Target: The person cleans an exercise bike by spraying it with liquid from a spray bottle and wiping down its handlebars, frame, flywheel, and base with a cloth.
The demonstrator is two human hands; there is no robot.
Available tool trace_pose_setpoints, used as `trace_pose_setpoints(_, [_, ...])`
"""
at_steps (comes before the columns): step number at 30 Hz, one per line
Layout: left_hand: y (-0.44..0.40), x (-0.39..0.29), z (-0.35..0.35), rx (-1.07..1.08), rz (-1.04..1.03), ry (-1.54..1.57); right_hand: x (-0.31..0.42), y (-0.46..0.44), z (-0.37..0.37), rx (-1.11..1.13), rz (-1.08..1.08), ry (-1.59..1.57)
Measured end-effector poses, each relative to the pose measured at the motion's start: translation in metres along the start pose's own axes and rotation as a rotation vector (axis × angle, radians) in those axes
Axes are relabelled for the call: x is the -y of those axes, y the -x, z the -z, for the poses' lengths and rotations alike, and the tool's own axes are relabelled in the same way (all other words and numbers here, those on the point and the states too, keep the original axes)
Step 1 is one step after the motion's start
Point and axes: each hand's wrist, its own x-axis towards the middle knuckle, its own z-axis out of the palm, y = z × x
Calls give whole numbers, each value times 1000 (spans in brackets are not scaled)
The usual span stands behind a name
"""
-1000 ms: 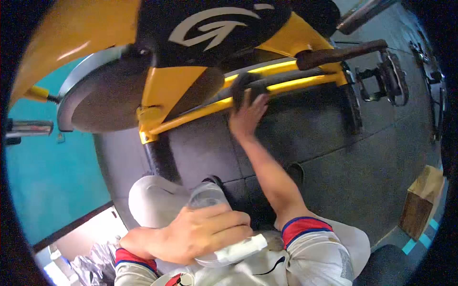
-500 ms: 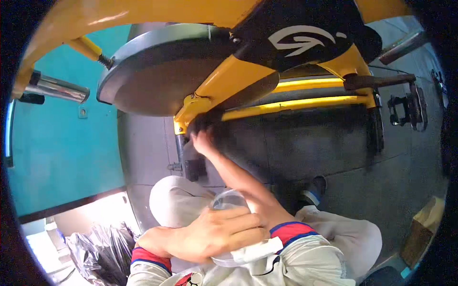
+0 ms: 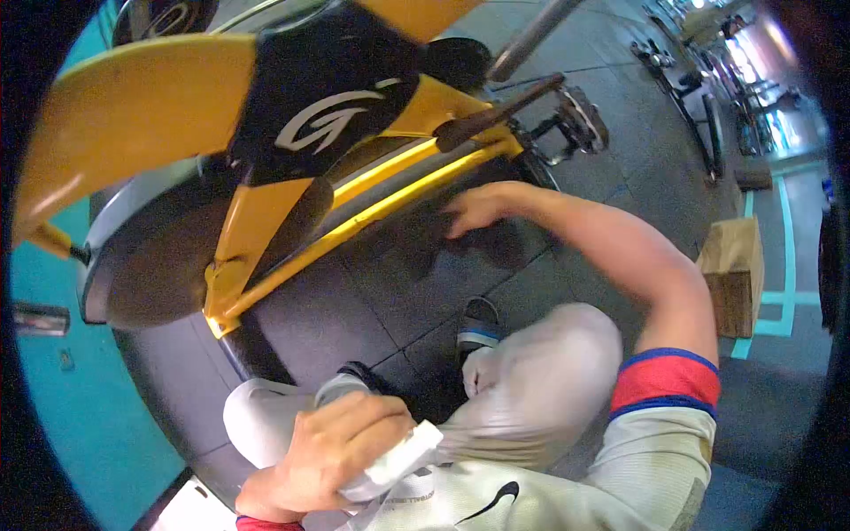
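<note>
My left hand (image 3: 332, 447) is closed around a clear bottle with a white top (image 3: 405, 458), held low in front of my shirt and partly hidden by my fingers. My right hand (image 3: 485, 209) reaches out near the base of a yellow and black exercise bike (image 3: 323, 115), just beside the yellow lower bar (image 3: 372, 211). Its fingers curl downward over a dark patch; blur leaves it unclear whether this is a cloth or shadow. The bike's flywheel (image 3: 159, 257) is at left, and a pedal (image 3: 580, 124) sits beyond my right hand.
My shoe (image 3: 479, 326) rests on dark floor tiles (image 3: 372, 292). A wooden box (image 3: 733, 270) stands at right. Other gym equipment (image 3: 699, 106) is at the far right. A teal wall (image 3: 97, 416) runs along the left.
My right hand has moved from the bike's near left foot to the right, toward the pedal side. The view has turned right. My left hand still holds the bottle.
</note>
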Motion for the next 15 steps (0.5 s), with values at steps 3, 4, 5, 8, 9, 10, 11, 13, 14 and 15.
trace_pose_setpoints(3, [-23,2,-2,-16,-32,-40,-82,83,-36,-332,-247,-265])
trace_pose_setpoints(4, [-34,3,-4,-14,-42,-52,-75,123,-43,-375,-201,-573])
trace_pose_setpoints(5, [-45,6,-7,-8,-53,-64,-99,136,-70,-576,-182,-755])
trace_pose_setpoints(8, [-80,24,-25,121,-127,-132,-139,166,-137,-1231,-163,-1045])
trace_pose_setpoints(9, [-94,33,-34,143,-157,-151,-147,175,-157,-1300,-125,-1281])
trace_pose_setpoints(10, [-114,44,-45,98,-157,-95,-151,181,-174,-1360,-83,-1514])
trace_pose_setpoints(11, [-143,49,-52,173,-47,-63,-151,183,-189,-1456,-41,-1655])
trace_pose_setpoints(13, [-182,92,-90,33,-11,-50,-153,187,-210,-1659,67,-1926])
trace_pose_setpoints(14, [-205,105,-110,-28,-8,23,-155,192,-217,-1670,140,-1974])
trace_pose_setpoints(15, [-229,126,-133,-64,-24,37,-156,196,-222,-1671,203,-2028])
